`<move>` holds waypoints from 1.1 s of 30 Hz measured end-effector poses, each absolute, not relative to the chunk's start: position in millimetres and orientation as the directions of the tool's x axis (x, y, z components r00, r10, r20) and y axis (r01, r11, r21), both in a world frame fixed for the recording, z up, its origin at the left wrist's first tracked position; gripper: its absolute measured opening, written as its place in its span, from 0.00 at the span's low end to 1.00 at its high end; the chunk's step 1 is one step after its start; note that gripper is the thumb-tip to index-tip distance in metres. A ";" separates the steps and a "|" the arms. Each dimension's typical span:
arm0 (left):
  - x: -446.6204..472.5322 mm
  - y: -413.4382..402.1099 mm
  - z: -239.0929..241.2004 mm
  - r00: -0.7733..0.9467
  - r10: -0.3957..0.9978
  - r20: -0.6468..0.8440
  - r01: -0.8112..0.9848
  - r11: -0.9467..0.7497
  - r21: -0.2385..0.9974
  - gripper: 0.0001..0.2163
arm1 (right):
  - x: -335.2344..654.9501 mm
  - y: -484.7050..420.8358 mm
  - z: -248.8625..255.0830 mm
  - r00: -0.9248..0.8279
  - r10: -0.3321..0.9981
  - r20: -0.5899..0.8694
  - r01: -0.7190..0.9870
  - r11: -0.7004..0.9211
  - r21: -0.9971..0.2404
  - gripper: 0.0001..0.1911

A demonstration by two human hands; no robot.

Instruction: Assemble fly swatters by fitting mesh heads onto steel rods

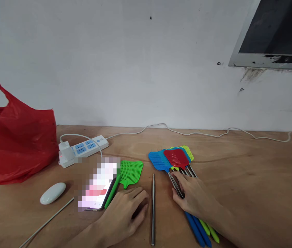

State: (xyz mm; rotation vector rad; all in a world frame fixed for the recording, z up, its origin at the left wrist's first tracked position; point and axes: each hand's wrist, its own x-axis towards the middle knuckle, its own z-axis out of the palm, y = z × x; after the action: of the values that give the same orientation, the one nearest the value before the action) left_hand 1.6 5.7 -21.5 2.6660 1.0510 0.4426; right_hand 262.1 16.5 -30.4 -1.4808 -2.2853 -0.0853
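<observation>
My left hand (126,210) rests palm down on the wooden table (251,179), fingers loosely curled, holding nothing, beside a green handle (112,191) and a green fly swatter head (131,172). A bare metal rod (153,210) lies between my hands. My right hand (194,197) lies over the metal shafts of a bundle of fly swatters (173,158) with blue, red and yellow-green heads; its fingers press on the shafts. Blue and green handles (202,232) stick out below the hand.
A phone (98,189) with a lit screen lies left of my left hand. Farther left are a white oval object (53,193), a white power strip (83,148) with a cable, and a red plastic bag (13,137). A thin rod (47,220) lies at the lower left.
</observation>
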 end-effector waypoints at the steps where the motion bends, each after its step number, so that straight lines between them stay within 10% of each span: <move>1: 1.7 5.6 -20.9 0.698 0.692 0.186 0.621 -0.714 0.324 0.04 | 262.4 16.6 -30.5 -0.351 0.856 0.380 0.880 0.440 -0.177 0.20; 7: 1.6 7.2 -18.9 0.720 0.675 0.162 0.623 -0.731 0.278 0.08 | 265.8 21.0 -31.2 -0.354 0.837 0.418 0.822 0.491 -0.288 0.22; 16: -0.6 8.7 -19.6 0.756 0.631 0.171 0.580 -0.768 0.270 0.16 | 263.3 27.5 -25.2 -0.139 0.929 0.343 0.373 0.370 -0.851 0.19; 33: 2.7 9.9 -19.4 0.766 0.623 0.156 0.580 -0.775 0.251 0.16 | 265.1 26.5 -3.2 -0.054 0.982 0.181 0.141 0.187 -0.972 0.18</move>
State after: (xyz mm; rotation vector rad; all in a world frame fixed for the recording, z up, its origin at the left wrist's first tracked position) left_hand 2.7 9.9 -19.4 2.7727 0.9540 0.3436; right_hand 265.1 26.5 -3.2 -1.1536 -1.4273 1.0265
